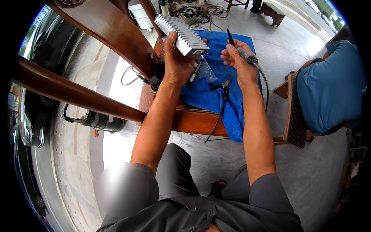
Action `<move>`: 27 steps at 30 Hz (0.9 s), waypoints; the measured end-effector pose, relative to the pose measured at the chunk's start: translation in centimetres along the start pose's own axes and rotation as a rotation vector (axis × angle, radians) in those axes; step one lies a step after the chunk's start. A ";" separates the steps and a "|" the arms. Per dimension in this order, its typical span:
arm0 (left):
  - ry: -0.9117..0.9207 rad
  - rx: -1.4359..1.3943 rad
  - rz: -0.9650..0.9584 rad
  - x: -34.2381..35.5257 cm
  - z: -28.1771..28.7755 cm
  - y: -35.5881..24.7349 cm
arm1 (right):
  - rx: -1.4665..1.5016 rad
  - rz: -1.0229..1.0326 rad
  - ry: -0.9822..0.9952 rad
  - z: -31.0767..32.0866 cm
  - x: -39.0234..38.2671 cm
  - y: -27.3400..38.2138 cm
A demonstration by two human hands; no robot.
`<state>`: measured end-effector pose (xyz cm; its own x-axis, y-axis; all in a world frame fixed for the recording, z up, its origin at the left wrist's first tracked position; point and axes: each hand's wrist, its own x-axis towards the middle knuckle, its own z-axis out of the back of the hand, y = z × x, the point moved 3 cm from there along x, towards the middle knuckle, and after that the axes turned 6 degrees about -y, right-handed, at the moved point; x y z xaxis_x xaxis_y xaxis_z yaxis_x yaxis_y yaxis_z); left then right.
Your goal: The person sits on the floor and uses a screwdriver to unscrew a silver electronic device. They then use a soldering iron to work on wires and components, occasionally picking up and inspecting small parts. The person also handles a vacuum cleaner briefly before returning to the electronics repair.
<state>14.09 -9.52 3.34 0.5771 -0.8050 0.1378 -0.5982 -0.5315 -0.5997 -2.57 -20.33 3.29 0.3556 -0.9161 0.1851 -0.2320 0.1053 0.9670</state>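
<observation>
My left hand [177,60] is closed around a silver metal box with rows of fins [181,33], held up and tilted, thumb along its near side. A socket shows on the end facing me. My right hand [242,63] grips a pen-shaped corded probe [244,53], its dark pointed tip upward and its cable hanging down past my wrist. The two hands are apart, and the tip does not touch the box. Below them, a blue towel [230,110] bears a black clamp clip with a lead [225,86], a clear plastic bag [208,72] and a slim black tool [196,71].
The towel drapes over a low wooden seat [193,120], whose curved rail [85,92] runs left. A dark cylindrical device [104,121] stands beneath the rail. At right sits a person in blue [332,89]. Behind are a white bucket [140,15], tangled cables [205,14] and a small stool [272,13].
</observation>
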 end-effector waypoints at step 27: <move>0.142 0.149 -0.076 -0.7 -1.1 0.3 | -0.607 0.539 0.174 -1.6 -1.4 0.0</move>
<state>12.88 -9.43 3.92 0.5267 -0.7988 0.2906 -0.4609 -0.5556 -0.6920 -1.62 -18.41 3.36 0.4823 -0.6127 0.6261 0.1008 0.7488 0.6551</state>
